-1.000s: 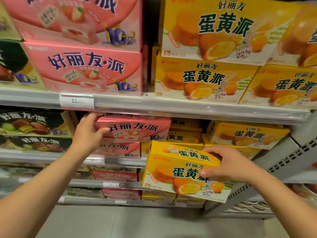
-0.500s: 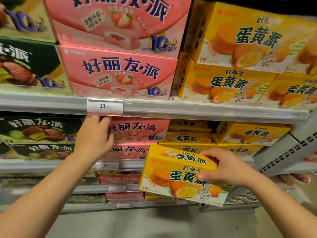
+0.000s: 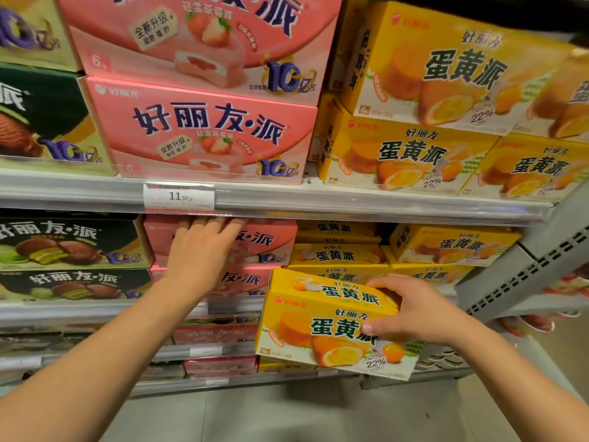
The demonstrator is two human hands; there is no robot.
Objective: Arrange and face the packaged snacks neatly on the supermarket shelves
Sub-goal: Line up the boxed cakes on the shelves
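Observation:
My right hand (image 3: 414,309) grips a yellow egg-yolk pie box (image 3: 318,327), held out in front of the second shelf with its printed face towards me. My left hand (image 3: 200,253) lies flat, fingers spread, against the front of the upper pink strawberry pie box (image 3: 267,242) on that shelf. A second pink box (image 3: 242,279) sits under it. Yellow boxes (image 3: 338,255) are stacked to the right of the pink ones, behind the held box.
The top shelf rail (image 3: 350,202) carries a price tag (image 3: 179,196) and bears large pink boxes (image 3: 204,132) and yellow boxes (image 3: 404,154). Green chocolate pie boxes (image 3: 70,242) stand at left. A grey perforated shelf bracket (image 3: 522,275) juts out at right. Lower shelves and grey floor lie below.
My left hand has slid right from the pink box's left corner onto its front face. The view has shifted left and closer. The yellow box stays in my right hand.

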